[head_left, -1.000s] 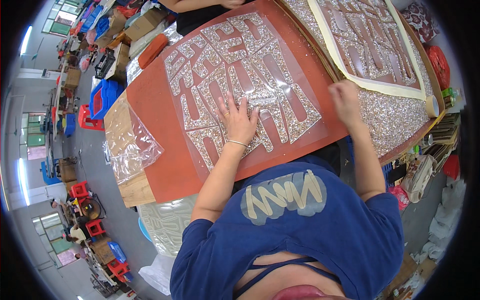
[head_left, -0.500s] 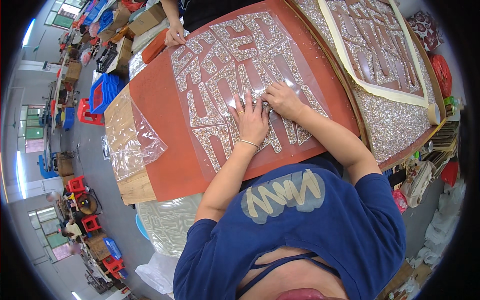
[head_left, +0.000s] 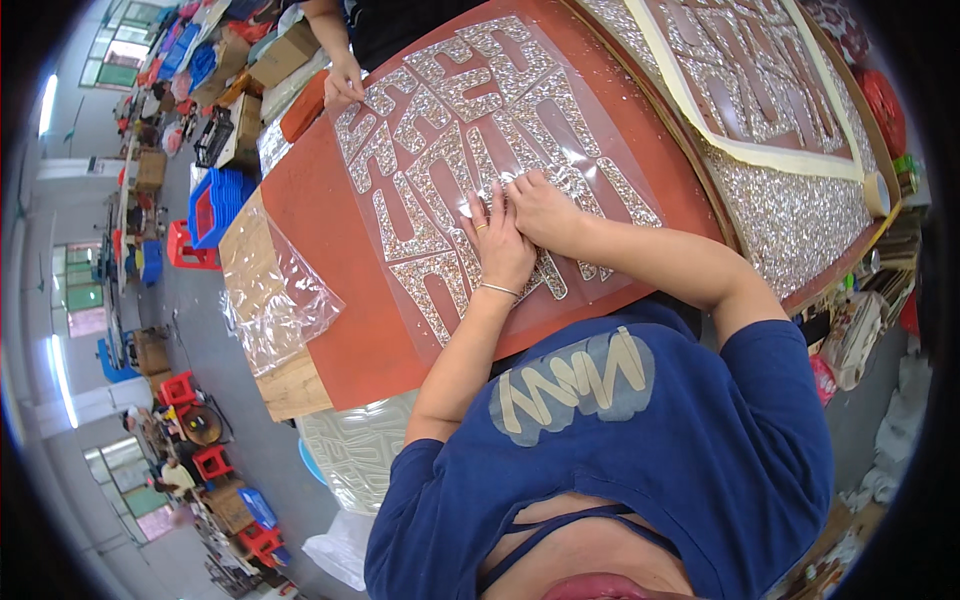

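Note:
A clear plastic sheet (head_left: 506, 131) lies on the red-brown table top (head_left: 350, 370), bearing U-, comb- and slit-shaped pieces filled with glittery chips (head_left: 405, 222). My left hand (head_left: 505, 253) rests flat on the sheet's middle, fingers spread and pointing away from me. Close against its fingertips on the right, my right hand (head_left: 545, 212) bends down with its fingers drawn together at the sheet. Whatever those fingers pinch, if anything, is hidden beneath them. At the sheet's far left corner, another person's hand (head_left: 343, 82) touches the edge.
To the right, a wood-rimmed tray (head_left: 800, 220) holds loose glittery chips and a cream-bordered frame (head_left: 850, 165). A tape roll (head_left: 876, 194) sits at its edge. Crumpled clear film (head_left: 290, 290) lies on the table's left side. Blue crates (head_left: 215, 205) on a red stool stand beyond.
My right hand has moved left, up against my left hand's fingers. My left hand stays spread on the sheet. The whole view has shifted slightly.

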The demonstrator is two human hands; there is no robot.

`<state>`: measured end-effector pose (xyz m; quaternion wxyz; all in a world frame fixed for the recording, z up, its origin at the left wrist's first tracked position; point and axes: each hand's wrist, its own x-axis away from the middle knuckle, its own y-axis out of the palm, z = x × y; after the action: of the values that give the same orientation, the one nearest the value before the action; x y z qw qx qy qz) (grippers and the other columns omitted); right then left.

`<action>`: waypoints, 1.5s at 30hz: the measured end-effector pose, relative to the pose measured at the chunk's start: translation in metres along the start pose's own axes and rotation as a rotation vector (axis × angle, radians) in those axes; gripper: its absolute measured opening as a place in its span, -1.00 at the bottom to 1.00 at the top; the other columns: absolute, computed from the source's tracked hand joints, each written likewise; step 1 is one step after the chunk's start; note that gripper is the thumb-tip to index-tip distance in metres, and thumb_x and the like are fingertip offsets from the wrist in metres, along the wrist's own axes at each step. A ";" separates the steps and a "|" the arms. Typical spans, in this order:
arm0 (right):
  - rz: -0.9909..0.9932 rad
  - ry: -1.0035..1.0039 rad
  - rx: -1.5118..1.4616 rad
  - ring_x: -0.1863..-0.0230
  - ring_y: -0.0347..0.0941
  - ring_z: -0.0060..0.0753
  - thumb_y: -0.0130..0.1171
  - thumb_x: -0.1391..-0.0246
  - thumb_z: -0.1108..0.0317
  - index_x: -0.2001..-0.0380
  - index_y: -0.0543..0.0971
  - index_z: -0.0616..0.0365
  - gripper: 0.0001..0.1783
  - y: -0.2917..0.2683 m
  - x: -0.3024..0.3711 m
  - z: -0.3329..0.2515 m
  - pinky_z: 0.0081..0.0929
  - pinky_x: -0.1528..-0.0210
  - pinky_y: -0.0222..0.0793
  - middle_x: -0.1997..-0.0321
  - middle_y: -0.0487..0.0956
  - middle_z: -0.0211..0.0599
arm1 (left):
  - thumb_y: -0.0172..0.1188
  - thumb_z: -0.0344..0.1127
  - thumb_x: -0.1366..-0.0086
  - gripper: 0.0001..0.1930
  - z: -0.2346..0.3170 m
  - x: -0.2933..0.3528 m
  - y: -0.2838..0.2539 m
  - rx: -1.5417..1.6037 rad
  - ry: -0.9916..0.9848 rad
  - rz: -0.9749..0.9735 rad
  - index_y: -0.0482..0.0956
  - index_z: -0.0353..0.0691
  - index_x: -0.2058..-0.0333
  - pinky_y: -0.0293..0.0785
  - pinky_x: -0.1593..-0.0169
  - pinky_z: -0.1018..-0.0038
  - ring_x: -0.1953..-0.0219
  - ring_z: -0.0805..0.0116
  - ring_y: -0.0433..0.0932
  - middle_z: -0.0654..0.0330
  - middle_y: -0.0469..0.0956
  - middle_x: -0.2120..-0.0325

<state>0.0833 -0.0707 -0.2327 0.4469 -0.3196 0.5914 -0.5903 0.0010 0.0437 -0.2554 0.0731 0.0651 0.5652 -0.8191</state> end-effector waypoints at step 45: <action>0.314 1.162 0.010 0.29 0.41 -0.06 0.14 -0.05 0.41 0.43 0.52 0.24 -0.89 -0.039 0.273 0.113 -0.22 0.23 0.33 0.40 0.47 -0.13 | 0.14 -0.01 -0.24 -0.13 0.052 -0.021 0.003 0.046 0.162 -0.237 -0.09 -0.52 -0.26 -0.28 -0.32 -0.10 -0.36 -0.16 -0.10 -0.20 0.10 -0.25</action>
<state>0.0720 -0.3683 -0.2251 0.1336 0.1486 0.7763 -0.5979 0.0206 -0.0045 -0.2356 -0.0713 0.0654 0.5542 -0.8267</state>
